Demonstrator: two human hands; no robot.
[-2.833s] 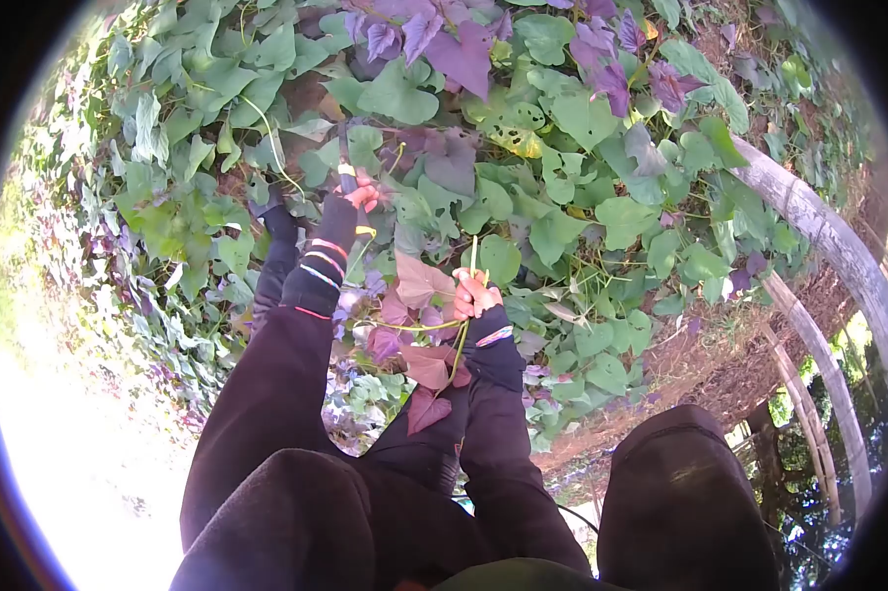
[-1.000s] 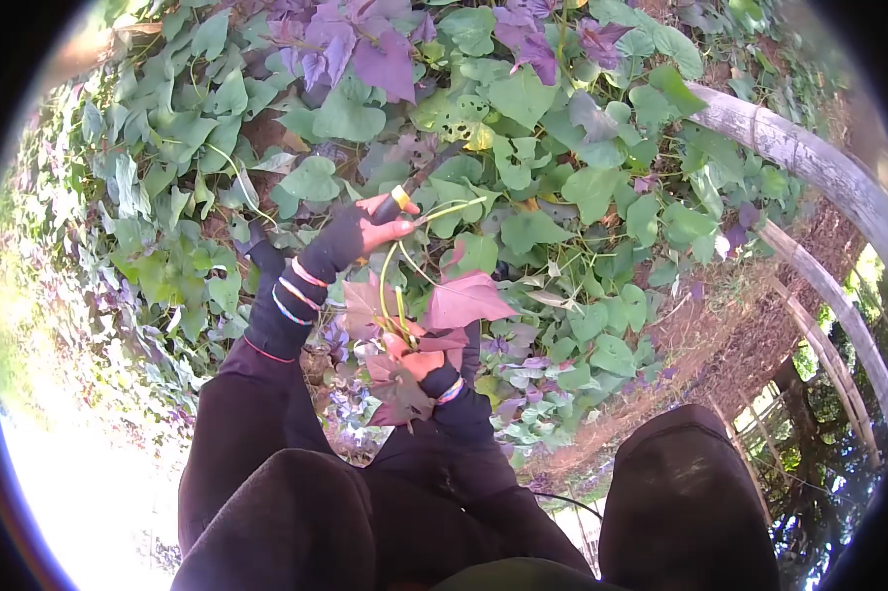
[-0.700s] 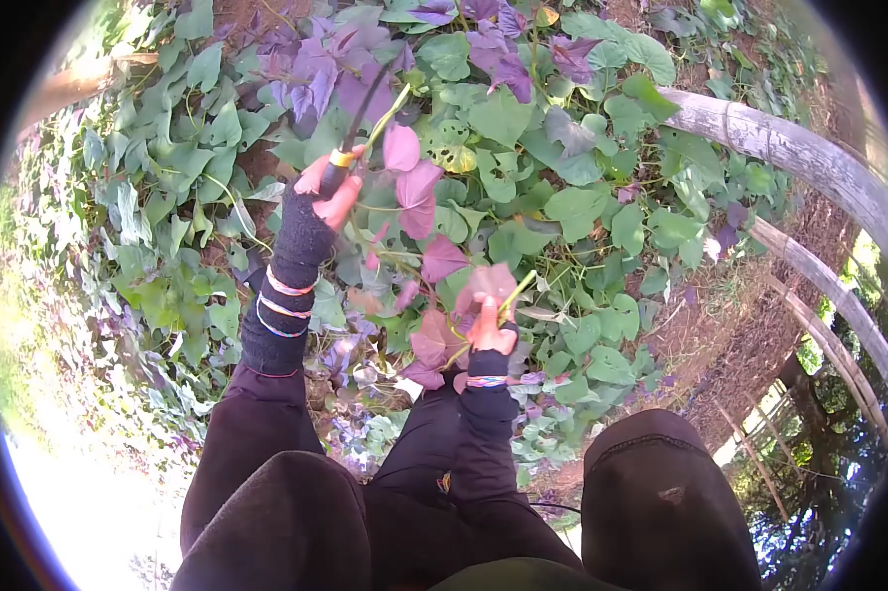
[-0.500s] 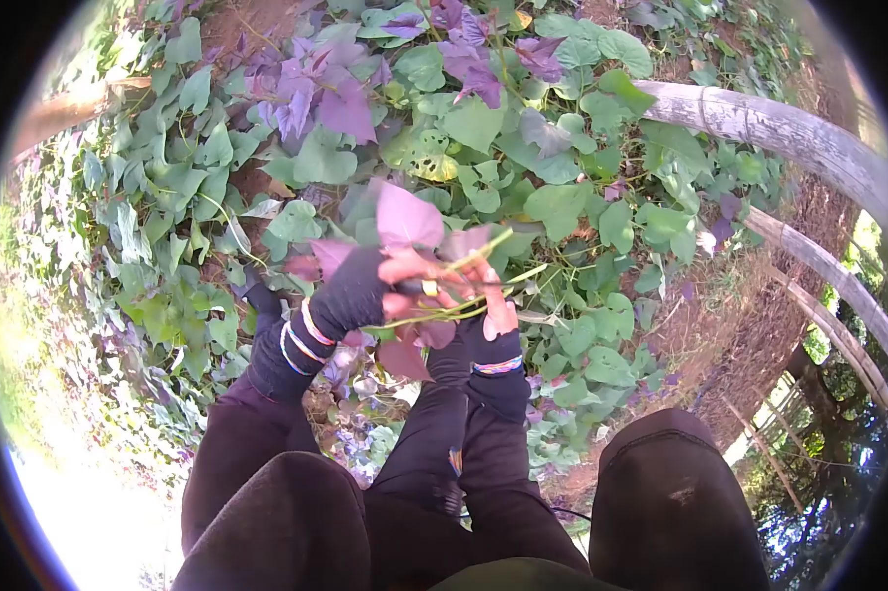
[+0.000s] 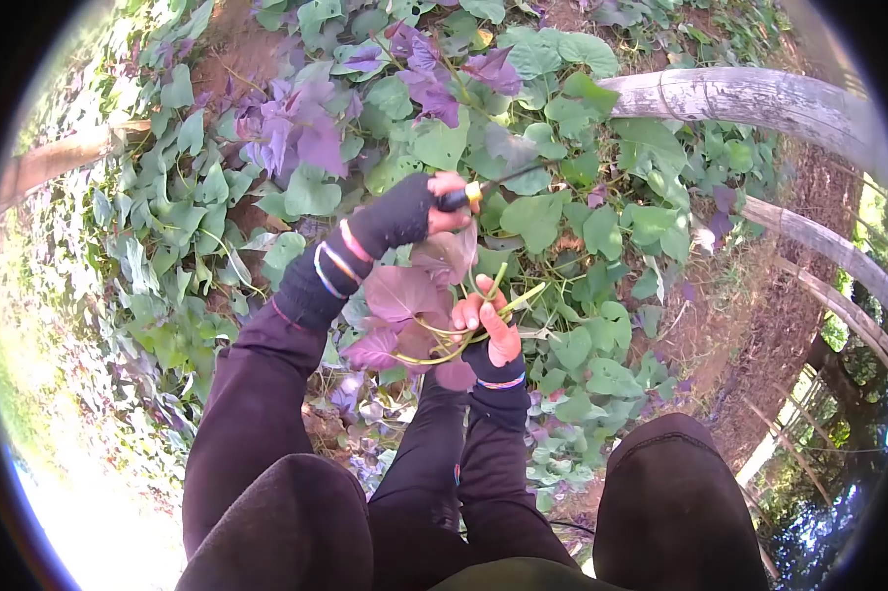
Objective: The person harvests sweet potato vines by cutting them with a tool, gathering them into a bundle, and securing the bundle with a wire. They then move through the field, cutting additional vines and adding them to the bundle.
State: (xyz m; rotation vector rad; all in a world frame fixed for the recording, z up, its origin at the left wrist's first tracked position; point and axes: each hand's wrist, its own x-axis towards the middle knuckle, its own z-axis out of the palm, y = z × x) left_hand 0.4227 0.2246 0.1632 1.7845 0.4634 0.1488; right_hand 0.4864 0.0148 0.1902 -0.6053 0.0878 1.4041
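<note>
My left hand (image 5: 446, 205), in a black sleeve with white and pink bands, is closed around the dark handle of a bladed tool (image 5: 475, 191). The handle has a yellow band, and the thin dark blade points up and to the right over the leaves. Below it, my right hand (image 5: 487, 320) pinches a small bunch of cut vine stems (image 5: 525, 299). Pinkish-purple leaves (image 5: 401, 294) on these stems spread to the left, under my left wrist. The tool and the stems are apart.
Green vine leaves (image 5: 537, 219) and purple leaves (image 5: 296, 123) cover the ground ahead. A thick weathered pole (image 5: 739, 97) curves across the upper right, with thinner poles (image 5: 818, 236) below. Another pole (image 5: 65, 165) lies at the left. My knees (image 5: 675, 502) frame the bottom.
My left hand has moved up and right, away from the stems, carrying the tool, whose blade now shows. My right hand still holds the stems, and their leaves are more visible.
</note>
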